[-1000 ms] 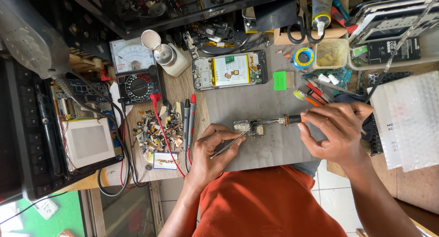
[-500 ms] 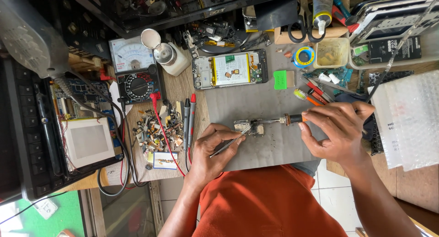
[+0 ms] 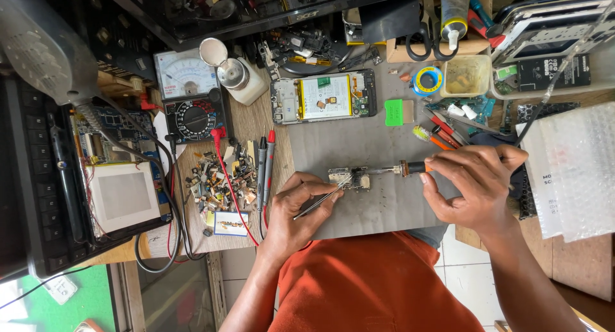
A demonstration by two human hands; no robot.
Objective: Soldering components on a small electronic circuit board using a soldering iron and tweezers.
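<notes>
On the grey work mat [image 3: 359,146], the small green circuit board [image 3: 349,177] is being soldered: the left hand [image 3: 301,210] pinches thin metal tweezers [image 3: 320,201] at its edge, while the right hand [image 3: 471,185] grips an orange-handled soldering iron [image 3: 400,170], whose tip needs steady, precise placement next.

Single head-worn view, looking steeply down from above the seated person, close over the flat grey work mat [image 3: 359,146]; frame runs from the black laptop keyboard [image 3: 38,178] at left to the clear bubble-wrap sheet [image 3: 576,165] at right
</notes>
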